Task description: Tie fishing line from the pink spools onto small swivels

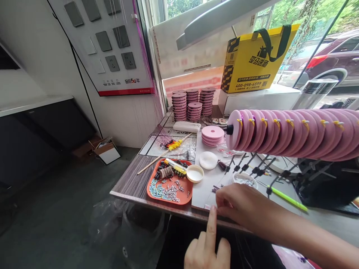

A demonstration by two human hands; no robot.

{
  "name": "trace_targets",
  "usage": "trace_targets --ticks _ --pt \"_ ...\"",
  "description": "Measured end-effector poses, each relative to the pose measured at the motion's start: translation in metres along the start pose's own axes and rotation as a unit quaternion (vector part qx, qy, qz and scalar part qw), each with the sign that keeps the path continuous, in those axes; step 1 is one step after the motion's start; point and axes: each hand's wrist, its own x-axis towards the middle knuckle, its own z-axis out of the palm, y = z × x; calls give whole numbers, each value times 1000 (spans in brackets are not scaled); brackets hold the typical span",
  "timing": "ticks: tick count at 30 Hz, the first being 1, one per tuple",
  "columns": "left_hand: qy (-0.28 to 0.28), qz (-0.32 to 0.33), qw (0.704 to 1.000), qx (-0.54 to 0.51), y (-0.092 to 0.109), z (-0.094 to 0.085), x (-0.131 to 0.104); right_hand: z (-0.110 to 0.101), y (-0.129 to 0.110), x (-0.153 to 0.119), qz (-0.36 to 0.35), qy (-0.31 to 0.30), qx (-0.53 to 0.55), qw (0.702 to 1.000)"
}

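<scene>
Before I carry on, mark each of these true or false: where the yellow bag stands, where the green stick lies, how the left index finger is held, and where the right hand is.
The yellow bag stands on a white box. True.
The green stick lies in the orange tray. False: it lies outside, to its right.
The left hand has its index finger extended. True.
The right hand touches the bag. False: it is near the table's front edge.

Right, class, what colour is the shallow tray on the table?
Orange-red; the tray shows best in the head view.
</scene>
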Motion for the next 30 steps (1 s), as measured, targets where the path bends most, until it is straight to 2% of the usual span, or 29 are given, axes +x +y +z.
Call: trace_targets --ticks 10,15,24,30 --pt "37 -38 998 24 9 5 1 3 1 1 0 3 -8 1000" --pt "44 -20 996 72 12 8 0 5 3 0 3 2 -34 999" --pt "31 -8 996 80 13 4 4 -10 49 -31 36 -6 -84 996" --pt "18 -3 995 96 11 6 4 -23 60 -48 33 7 -60 998"
